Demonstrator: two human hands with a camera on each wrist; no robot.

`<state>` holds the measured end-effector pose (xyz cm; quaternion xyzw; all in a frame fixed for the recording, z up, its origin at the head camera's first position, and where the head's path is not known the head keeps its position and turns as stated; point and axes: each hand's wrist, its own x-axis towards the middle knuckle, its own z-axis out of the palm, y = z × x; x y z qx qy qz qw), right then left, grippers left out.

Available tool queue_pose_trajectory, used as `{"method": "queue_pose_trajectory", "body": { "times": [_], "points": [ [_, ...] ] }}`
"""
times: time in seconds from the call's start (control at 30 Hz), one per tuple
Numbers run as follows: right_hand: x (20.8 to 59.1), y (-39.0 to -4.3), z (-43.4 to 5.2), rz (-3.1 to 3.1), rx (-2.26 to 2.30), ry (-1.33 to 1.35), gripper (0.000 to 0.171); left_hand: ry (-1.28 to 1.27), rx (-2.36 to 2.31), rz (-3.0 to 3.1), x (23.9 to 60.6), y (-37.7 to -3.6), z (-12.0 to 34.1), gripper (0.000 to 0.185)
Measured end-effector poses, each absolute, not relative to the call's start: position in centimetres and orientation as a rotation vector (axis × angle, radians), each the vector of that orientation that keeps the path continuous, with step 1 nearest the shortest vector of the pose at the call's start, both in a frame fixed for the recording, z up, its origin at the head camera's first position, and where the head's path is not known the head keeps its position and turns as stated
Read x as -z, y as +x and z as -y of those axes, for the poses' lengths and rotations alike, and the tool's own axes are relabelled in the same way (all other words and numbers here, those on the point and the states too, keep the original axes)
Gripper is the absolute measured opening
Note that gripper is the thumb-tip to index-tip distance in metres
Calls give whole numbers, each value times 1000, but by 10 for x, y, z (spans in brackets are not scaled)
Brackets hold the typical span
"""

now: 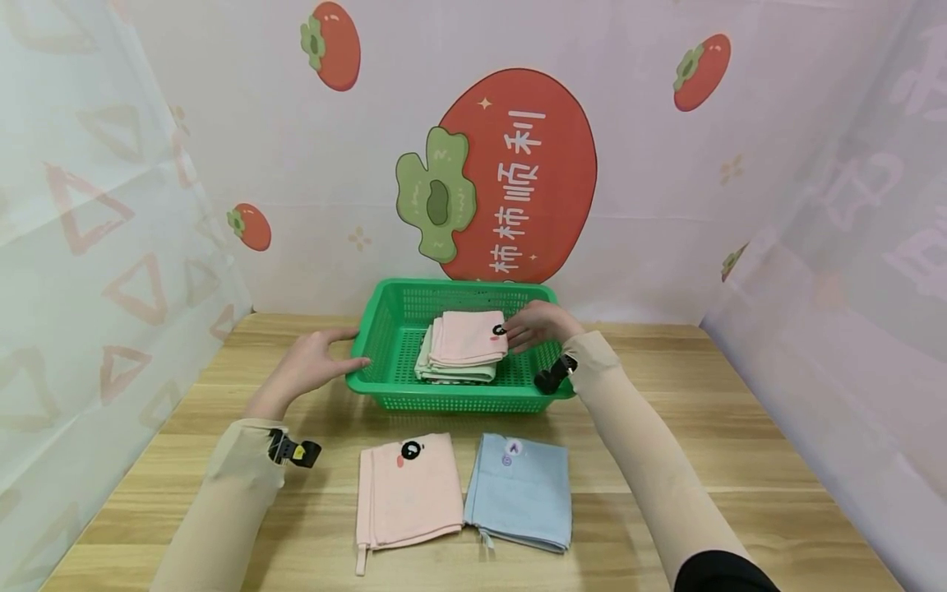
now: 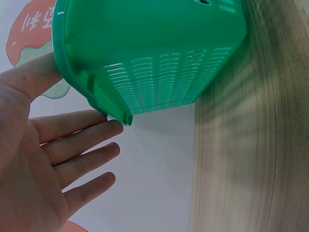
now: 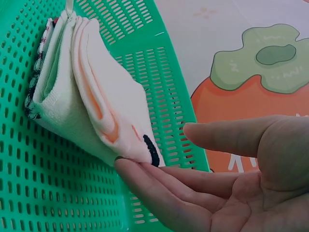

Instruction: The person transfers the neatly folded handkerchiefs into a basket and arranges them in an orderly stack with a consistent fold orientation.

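A green plastic basket (image 1: 459,403) stands at the back of the table. Inside it lies a stack of folded towels: a pink towel (image 1: 462,339) with a black eye patch on top, a pale green towel (image 3: 67,111) beneath, and a dark-patterned cloth edge (image 3: 33,107) lowest. My left hand (image 1: 314,362) is at the basket's left end, thumb over the rim, fingers straight along the outside. My right hand (image 1: 538,325) reaches inside at the right; its fingertips are right at the pink towel's edge, thumb held apart. Closer to me lie another folded pink towel (image 1: 410,501) and a folded blue towel (image 1: 521,501).
The two front towels lie side by side on the wooden table (image 1: 703,460), just in front of the basket. Behind the table hangs a pale backdrop (image 1: 651,230) with printed persimmons, and pale side sheets (image 1: 89,247) flank it.
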<state>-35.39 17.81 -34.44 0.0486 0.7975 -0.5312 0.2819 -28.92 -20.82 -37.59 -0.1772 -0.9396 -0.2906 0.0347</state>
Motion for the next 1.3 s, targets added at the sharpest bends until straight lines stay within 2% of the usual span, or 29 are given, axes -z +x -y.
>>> {"method": "queue_pose_trajectory", "body": {
  "times": [1.3],
  "points": [
    [329,-345,-190,-2240,1297,62,49,-540,897,2881,375,-287,207,68]
  ]
}}
